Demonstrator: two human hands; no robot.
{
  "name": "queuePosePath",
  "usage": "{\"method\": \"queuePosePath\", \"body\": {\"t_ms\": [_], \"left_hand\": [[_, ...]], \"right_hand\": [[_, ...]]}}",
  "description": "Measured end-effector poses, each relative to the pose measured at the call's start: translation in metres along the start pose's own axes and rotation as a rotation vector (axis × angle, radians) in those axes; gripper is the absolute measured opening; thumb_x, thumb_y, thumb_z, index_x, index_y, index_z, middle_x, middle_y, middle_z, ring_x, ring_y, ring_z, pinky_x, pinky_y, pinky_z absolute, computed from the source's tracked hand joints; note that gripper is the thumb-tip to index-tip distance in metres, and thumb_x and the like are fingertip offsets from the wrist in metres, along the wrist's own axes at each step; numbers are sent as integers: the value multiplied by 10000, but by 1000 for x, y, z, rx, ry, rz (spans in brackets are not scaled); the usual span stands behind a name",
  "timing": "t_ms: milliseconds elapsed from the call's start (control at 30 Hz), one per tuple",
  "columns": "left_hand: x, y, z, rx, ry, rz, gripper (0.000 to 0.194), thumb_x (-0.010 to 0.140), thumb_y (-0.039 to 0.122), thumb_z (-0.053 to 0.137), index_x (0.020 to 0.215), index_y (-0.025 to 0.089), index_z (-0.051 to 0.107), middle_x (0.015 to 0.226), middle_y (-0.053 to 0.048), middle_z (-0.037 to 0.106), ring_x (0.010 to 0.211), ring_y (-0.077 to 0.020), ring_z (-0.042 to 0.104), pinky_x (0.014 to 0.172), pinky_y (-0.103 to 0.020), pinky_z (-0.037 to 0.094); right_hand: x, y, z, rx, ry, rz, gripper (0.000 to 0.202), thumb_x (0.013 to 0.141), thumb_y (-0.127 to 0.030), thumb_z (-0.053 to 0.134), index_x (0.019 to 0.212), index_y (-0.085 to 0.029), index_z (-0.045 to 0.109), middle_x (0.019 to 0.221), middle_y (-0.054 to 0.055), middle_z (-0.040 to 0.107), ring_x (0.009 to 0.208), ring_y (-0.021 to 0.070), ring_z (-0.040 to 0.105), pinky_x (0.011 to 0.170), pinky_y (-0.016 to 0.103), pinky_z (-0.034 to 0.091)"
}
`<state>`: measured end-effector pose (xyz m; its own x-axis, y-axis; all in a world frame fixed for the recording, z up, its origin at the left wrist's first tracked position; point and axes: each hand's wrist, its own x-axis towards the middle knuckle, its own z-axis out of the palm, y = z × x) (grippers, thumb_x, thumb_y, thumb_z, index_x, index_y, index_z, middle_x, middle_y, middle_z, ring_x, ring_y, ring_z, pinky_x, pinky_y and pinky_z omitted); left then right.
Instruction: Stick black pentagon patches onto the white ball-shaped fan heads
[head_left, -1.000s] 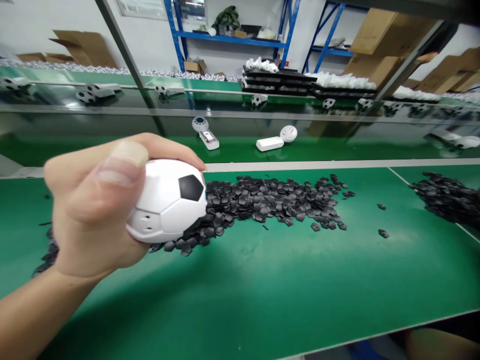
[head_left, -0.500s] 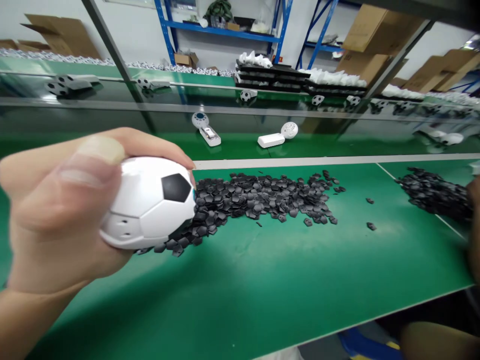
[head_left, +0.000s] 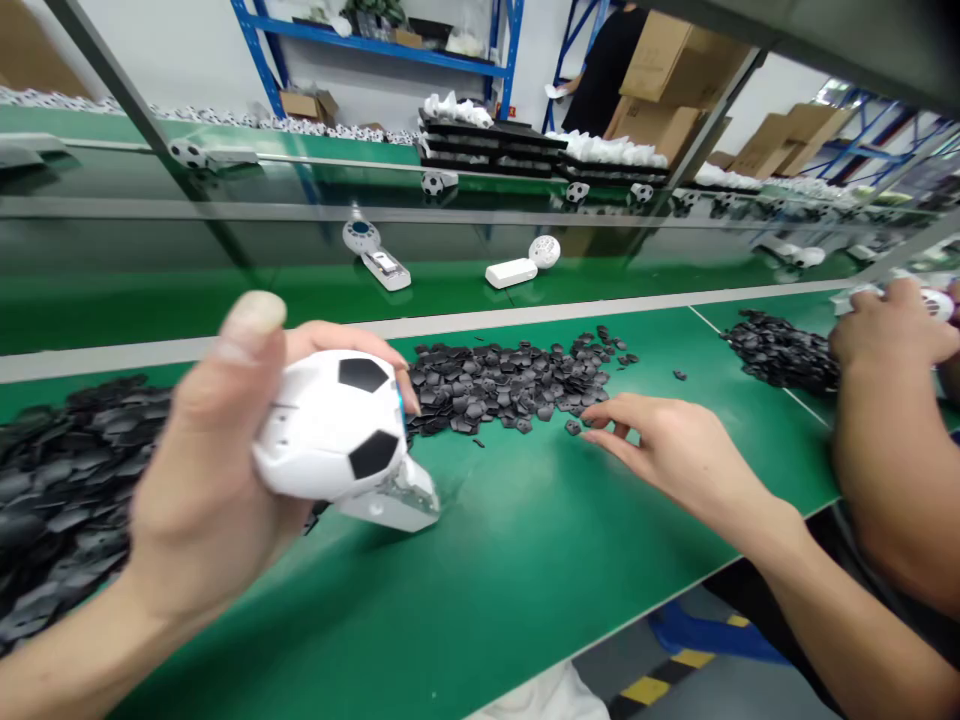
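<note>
While gripped: football-shaped white shell (head_left: 334,425) clasped by left hand (head_left: 202,480), above green bench (head_left: 525,560).
Handling: likely light, rigid, smooth; best clasped around sides.
Right hand (head_left: 675,450): fingers spread, empty, reaching black pieces (head_left: 510,375).

L hand (head_left: 202,490) grips football toy (head_left: 330,430); R hand (head_left: 667,450) fingers (head_left: 600,410) at black pcs (head_left: 510,375).

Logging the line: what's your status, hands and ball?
Left hand gripping soccer-ball gadget. Right hand open, fingertips at black pieces. Co-worker's hand off right, clear.
</note>
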<state>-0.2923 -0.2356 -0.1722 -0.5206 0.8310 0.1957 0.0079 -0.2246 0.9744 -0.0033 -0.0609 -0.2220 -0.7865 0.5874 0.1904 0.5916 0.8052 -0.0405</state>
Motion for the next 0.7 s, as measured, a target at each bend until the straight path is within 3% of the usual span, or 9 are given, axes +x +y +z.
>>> {"method": "queuePosePath", "body": {"t_ms": [133, 333, 533, 633, 700], "left_hand": [[-2, -7, 18, -4, 41, -2, 616, 805, 817, 767, 852, 204, 796, 751, -62, 775, 534, -234, 711, 363, -278, 504], [-1, -19, 10, 55, 27, -42, 589, 769, 841, 780, 912, 271, 796, 864, -51, 762, 630, -244, 714, 446, -317, 539], [3, -19, 0, 146, -111, -36, 410, 917, 671, 722, 981, 274, 800, 878, -65, 765, 691, -258, 724, 500, -303, 534], [3, -13, -2, 137, -128, 24, 261, 992, 503, 670, 1019, 289, 815, 965, -50, 784, 764, -248, 737, 606, -306, 572], [2, -8, -2, 208, -85, 103, 252, 1024, 426, 622, 1002, 282, 828, 1010, -49, 795, 813, -238, 737, 646, -298, 559]], "right_hand": [[0, -4, 11, -174, -14, -45, 149, 1016, -291, 735, 1135, -273, 822, 1108, 0, 826, 828, 202, 791, 576, 275, 447], [5, -17, 10, -314, -93, -105, 173, 1043, -190, 658, 1060, -233, 825, 1012, 14, 818, 841, 203, 781, 552, 308, 355], [23, -45, 3, -389, -312, -101, 293, 852, 87, 604, 911, -130, 790, 901, 112, 778, 810, 241, 778, 530, 330, 235], [37, -54, 4, -350, -331, 2, 324, 821, 126, 571, 875, -114, 781, 870, 141, 774, 793, 270, 787, 513, 326, 200], [45, -55, 4, -325, -318, 34, 290, 879, 76, 582, 856, -131, 783, 833, 129, 776, 766, 282, 787, 502, 316, 241]]}}
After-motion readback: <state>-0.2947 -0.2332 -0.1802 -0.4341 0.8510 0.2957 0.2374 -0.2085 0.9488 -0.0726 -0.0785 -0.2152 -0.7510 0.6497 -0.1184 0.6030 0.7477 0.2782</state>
